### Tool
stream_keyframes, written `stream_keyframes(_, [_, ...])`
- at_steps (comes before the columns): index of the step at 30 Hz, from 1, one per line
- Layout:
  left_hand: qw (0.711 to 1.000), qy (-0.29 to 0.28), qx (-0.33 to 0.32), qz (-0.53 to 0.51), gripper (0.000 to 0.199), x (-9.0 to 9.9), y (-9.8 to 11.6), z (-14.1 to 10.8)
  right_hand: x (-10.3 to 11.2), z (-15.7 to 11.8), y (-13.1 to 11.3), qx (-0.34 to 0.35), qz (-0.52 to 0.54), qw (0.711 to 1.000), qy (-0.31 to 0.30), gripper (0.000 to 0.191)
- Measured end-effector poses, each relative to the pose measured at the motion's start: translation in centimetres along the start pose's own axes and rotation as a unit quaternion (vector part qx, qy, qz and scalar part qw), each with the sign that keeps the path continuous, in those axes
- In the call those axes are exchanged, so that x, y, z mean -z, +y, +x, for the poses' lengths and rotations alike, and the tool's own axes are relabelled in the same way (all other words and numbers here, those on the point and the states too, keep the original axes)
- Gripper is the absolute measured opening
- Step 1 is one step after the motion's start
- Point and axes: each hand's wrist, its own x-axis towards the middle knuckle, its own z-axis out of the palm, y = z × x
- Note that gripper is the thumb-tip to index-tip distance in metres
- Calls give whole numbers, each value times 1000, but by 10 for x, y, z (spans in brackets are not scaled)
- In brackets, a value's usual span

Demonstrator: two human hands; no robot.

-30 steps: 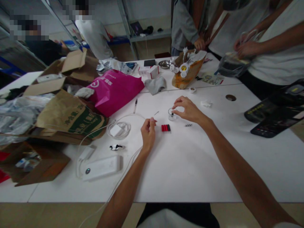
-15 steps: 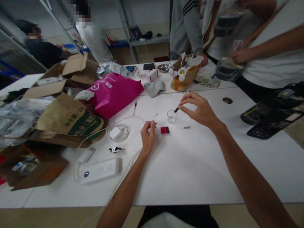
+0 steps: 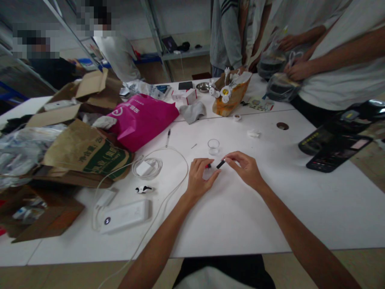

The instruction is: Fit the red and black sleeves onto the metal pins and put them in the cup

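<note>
Between the fingertips of my right hand (image 3: 245, 168) is a small black cylinder (image 3: 220, 163), held tilted just above the white table. My left hand (image 3: 201, 178) is curved around the row of small red and black cylinders (image 3: 208, 165), its thumb and fingers apart; most of the row is hidden behind the fingers. Whether the left fingertips touch the row cannot be made out. A small clear glass cup (image 3: 213, 147) stands just beyond both hands.
Coiled white cable (image 3: 159, 166), a white power bank (image 3: 125, 216) and a black-and-white clip (image 3: 144, 189) lie to the left. Behind are a magenta bag (image 3: 144, 118) and grey cloth (image 3: 193, 112). A mounted phone (image 3: 338, 154) stands at right; people stand across the table.
My right hand has come down from the glass cup toward the near side with the black cylinder. My left hand has moved right and spread around the row.
</note>
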Motion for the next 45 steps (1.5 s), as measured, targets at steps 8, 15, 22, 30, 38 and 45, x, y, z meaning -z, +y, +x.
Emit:
stream_keyframes(8, [1000, -10, -9, 14, 10, -7, -6, -4, -7, -6, 7, -28, 63, 998, 7, 29])
stream_keyframes(15, [999, 43, -26, 17, 11, -4, -8, 0, -3, -5, 7, -19, 78, 996, 29, 34])
stream_keyframes(22, [997, 57, -54, 9, 10, -3, -8, 1, -6, -7, 15, -16, 58, 998, 28, 31])
stream_keyframes(30, [996, 55, -73, -7, 12, -4, -9, 1, -6, -6, 17, -6, 56, 998, 27, 29])
stream_keyframes(38, [997, 41, -64, -4, 13, -3, -11, 0, -3, -6, 23, -14, 60, 998, 25, 24])
stream_keyframes(45, [998, 32, -61, -1, 15, -4, -13, -1, -4, -7, 22, -1, 75, 997, 24, 20])
